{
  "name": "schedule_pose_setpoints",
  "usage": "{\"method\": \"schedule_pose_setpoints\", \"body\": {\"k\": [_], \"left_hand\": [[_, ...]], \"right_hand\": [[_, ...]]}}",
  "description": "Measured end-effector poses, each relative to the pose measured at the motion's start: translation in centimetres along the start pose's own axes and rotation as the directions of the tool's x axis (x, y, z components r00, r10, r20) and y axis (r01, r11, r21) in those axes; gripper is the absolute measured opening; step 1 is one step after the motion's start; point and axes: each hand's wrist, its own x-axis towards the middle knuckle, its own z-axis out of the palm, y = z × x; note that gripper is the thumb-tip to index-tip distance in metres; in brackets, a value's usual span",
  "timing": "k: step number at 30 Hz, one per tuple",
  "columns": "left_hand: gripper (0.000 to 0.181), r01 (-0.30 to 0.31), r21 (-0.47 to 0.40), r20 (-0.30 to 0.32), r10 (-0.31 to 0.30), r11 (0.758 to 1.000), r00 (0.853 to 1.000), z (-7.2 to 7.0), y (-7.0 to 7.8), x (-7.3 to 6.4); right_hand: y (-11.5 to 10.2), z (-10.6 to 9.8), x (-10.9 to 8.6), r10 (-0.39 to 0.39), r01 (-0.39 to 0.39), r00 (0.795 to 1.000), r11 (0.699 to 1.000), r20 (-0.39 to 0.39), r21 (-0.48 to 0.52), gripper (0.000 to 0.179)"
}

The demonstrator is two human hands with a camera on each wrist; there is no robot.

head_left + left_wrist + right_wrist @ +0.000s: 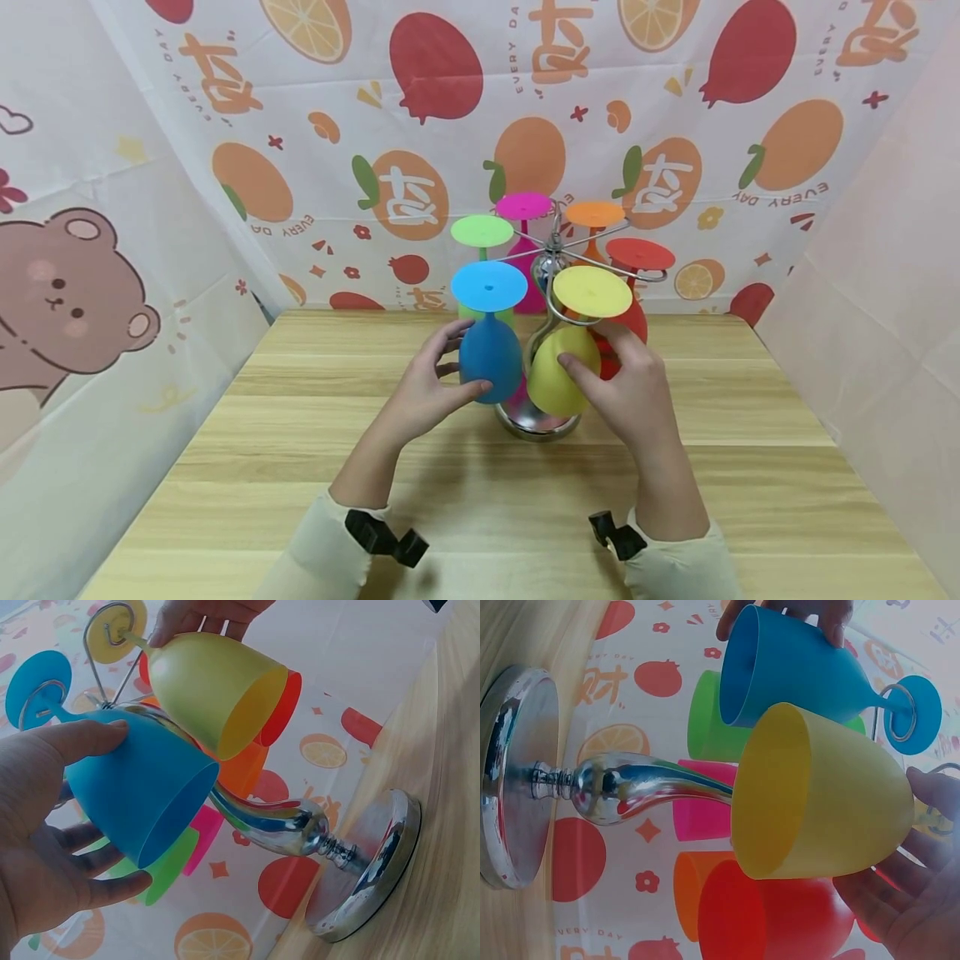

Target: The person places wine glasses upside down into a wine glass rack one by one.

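A blue plastic goblet (489, 358) hangs upside down by its foot from a chrome glass rack (538, 427). My left hand (422, 390) holds its bowl, thumb on the near side and fingers behind. Right of it, a yellow goblet (557, 379) hangs upside down and somewhat tilted. My right hand (637, 383) holds the yellow bowl near the stem, thumb in front. In the left wrist view, the blue foot (37, 690) sits in a wire loop. The right wrist view shows the yellow bowl's open rim (769, 791); fingers partly hide its stem.
Green (482, 231), magenta (525, 206), orange (595, 214) and red (639, 253) goblets hang upside down around the rack's other arms. The rack stands on a wooden table (337, 367), near its back edge, before a fruit-print cloth (465, 167).
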Motion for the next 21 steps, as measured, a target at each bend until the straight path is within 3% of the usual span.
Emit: {"method": "schedule_pose_setpoints", "body": {"k": [21], "left_hand": [[0.081, -0.007, 0.009, 0.004, 0.007, 1.0, 1.0, -0.09, -0.17, -0.02]], "right_hand": [[-0.15, 0.01, 0.05, 0.007, -0.007, 1.0, 1.0, 0.0, 0.008, 0.053]]}}
